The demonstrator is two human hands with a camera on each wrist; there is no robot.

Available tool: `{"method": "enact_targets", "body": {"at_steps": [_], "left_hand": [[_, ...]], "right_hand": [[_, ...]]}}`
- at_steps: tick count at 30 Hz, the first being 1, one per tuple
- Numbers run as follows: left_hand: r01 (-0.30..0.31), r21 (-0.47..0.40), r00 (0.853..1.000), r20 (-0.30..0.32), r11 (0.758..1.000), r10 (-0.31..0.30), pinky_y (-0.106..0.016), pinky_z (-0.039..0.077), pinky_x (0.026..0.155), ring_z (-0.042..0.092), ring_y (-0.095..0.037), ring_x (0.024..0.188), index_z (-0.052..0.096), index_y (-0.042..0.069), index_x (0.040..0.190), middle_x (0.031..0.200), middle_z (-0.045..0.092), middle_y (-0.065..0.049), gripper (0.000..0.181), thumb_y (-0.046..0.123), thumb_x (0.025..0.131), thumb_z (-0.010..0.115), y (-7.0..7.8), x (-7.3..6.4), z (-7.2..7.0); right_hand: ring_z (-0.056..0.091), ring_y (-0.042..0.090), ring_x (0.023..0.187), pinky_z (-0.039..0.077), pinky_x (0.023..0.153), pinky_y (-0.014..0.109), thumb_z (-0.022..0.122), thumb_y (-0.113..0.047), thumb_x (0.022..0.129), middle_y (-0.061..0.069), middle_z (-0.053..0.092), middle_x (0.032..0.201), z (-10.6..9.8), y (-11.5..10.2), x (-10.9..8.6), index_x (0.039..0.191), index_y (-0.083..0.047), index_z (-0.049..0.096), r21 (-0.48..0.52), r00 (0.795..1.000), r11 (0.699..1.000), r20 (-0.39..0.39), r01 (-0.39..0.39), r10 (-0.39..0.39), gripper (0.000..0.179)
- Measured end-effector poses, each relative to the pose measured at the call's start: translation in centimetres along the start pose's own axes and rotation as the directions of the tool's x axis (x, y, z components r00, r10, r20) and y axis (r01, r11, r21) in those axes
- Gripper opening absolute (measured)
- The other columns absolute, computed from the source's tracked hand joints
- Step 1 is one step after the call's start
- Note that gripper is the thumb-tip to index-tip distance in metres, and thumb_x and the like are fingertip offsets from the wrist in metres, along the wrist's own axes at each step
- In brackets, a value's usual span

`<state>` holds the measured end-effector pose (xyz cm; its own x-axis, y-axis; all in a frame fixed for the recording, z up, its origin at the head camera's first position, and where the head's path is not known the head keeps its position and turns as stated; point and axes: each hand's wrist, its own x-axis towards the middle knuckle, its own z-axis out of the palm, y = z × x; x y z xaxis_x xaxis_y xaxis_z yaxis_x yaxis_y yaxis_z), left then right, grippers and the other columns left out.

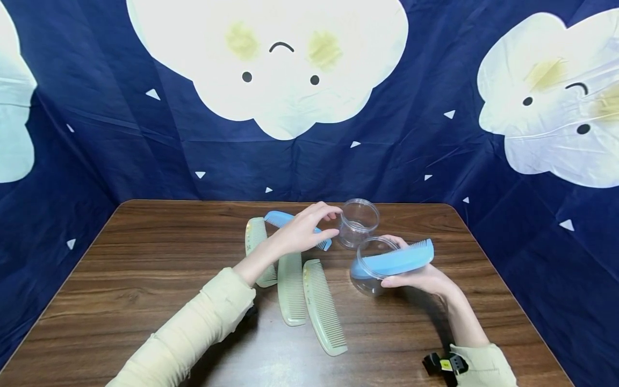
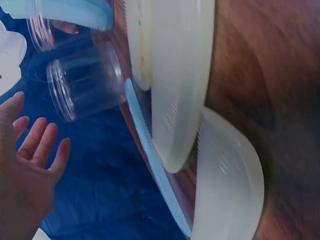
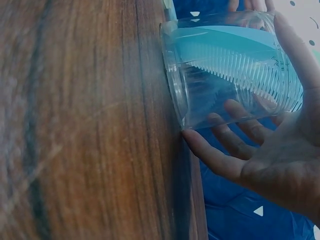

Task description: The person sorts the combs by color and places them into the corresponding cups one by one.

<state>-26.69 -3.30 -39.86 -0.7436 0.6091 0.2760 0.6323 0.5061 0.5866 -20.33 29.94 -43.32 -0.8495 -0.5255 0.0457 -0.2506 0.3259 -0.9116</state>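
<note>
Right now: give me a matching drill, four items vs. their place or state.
Items:
1. blue comb
2. second blue comb
3. empty clear jar
4. three pale green combs

States:
a. stands upright on the table, in front of the left hand
b. lie flat in a row on the wood
c. sits across a jar held in the right hand
d. lies partly under the left hand

Pairs: 1-c, 2-d, 3-a, 4-b

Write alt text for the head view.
A right hand holds a tilted clear jar with a blue comb across its mouth, while the left hand reaches for a second jar. Three green combs and another blue one lie on the wooden table.
</note>
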Motion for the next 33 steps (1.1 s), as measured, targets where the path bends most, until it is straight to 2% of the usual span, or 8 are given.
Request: {"method": "enact_targets", "body": {"at_steps": [4, 10, 12, 20, 25, 30, 33], "left_hand": [[0.004, 0.011, 1.0, -0.001, 1.0, -0.004, -0.041, 0.052, 0.103, 0.06, -0.024, 0.121, 0.053, 0.013, 0.147, 0.129, 0.062, -0.007, 0.05, 0.029, 0.101, 0.067, -0.8, 0.2, -0.4], [0.017, 0.047, 1.0, 0.008, 0.999, -0.018, -0.04, 0.052, 0.103, 0.06, -0.022, 0.12, 0.053, 0.013, 0.148, 0.129, 0.061, -0.006, 0.052, 0.029, 0.101, 0.067, -2.0, 0.4, -0.9], [0.026, 0.057, 0.999, 0.018, 0.998, -0.027, -0.04, 0.052, 0.103, 0.06, -0.023, 0.121, 0.053, 0.013, 0.148, 0.13, 0.062, -0.007, 0.052, 0.029, 0.101, 0.068, -2.4, 0.4, -0.9], [0.058, 0.114, 0.993, 0.1, 0.992, -0.07, -0.043, 0.051, 0.106, 0.058, -0.025, 0.126, 0.053, 0.013, 0.147, 0.135, 0.06, -0.01, 0.051, 0.03, 0.101, 0.066, -3.8, 0.6, -1.2], [0.074, 0.179, 0.98, 0.167, 0.981, -0.104, -0.046, 0.051, 0.106, 0.057, -0.028, 0.129, 0.051, 0.012, 0.15, 0.141, 0.057, -0.011, 0.055, 0.031, 0.101, 0.067, -4.7, 0.6, -1.3], [0.072, 0.232, 0.97, 0.211, 0.97, -0.122, -0.048, 0.051, 0.106, 0.057, -0.031, 0.128, 0.051, 0.013, 0.151, 0.144, 0.055, -0.011, 0.057, 0.033, 0.1, 0.068, -5.4, 0.6, -1.3], [0.062, 0.26, 0.965, 0.23, 0.963, -0.124, -0.05, 0.05, 0.107, 0.056, -0.033, 0.131, 0.051, 0.013, 0.151, 0.145, 0.054, -0.012, 0.058, 0.033, 0.099, 0.069, -5.8, 0.7, -1.3]], "right_hand": [[0.041, 0.039, 0.143, 0.044, 0.105, 0.016, 0.085, -0.006, 0.081, 0.024, 0.038, 0.159, -0.1, 0.1, 0.0, 0.156, -0.011, 0.032, 0.008, 1.0, 1.0, 0.004, 0.003, -0.003, 0.092], [0.054, 0.006, 0.13, 0.044, 0.102, 0.013, 0.085, -0.004, 0.08, 0.026, 0.036, 0.16, -0.2, 0.2, -0.1, 0.158, -0.008, 0.029, 0.022, 1.0, 1.0, 0.002, -0.019, 0.019, 0.096], [0.054, 0.003, 0.127, 0.044, 0.102, 0.013, 0.086, -0.004, 0.08, 0.027, 0.035, 0.16, -0.2, 0.3, -0.1, 0.158, -0.008, 0.028, 0.027, 1.0, 0.999, 0.002, -0.021, 0.021, 0.096], [0.051, 0.011, 0.135, 0.043, 0.103, 0.013, 0.085, -0.006, 0.081, 0.023, 0.033, 0.164, -0.3, 0.4, -0.3, 0.16, -0.01, 0.027, 0.007, 1.0, 1.0, 0.002, -0.028, 0.028, 0.097], [0.042, 0.03, 0.146, 0.039, 0.107, 0.013, 0.084, -0.007, 0.083, 0.021, 0.034, 0.164, -0.1, 0.4, -0.2, 0.159, -0.017, 0.03, 0.041, 0.999, 0.998, 0.006, -0.053, 0.053, 0.094], [0.033, 0.034, 0.152, 0.035, 0.109, 0.01, 0.085, -0.011, 0.083, 0.013, 0.031, 0.168, 0.0, 0.4, -0.3, 0.161, -0.02, 0.026, 0.022, 0.997, 0.996, -0.001, -0.083, 0.083, 0.098], [0.034, 0.036, 0.15, 0.036, 0.108, 0.011, 0.085, -0.011, 0.084, 0.016, 0.032, 0.166, 0.0, 0.5, -0.3, 0.161, -0.019, 0.027, 0.013, 0.997, 0.997, 0.006, -0.077, 0.077, 0.097]]}}
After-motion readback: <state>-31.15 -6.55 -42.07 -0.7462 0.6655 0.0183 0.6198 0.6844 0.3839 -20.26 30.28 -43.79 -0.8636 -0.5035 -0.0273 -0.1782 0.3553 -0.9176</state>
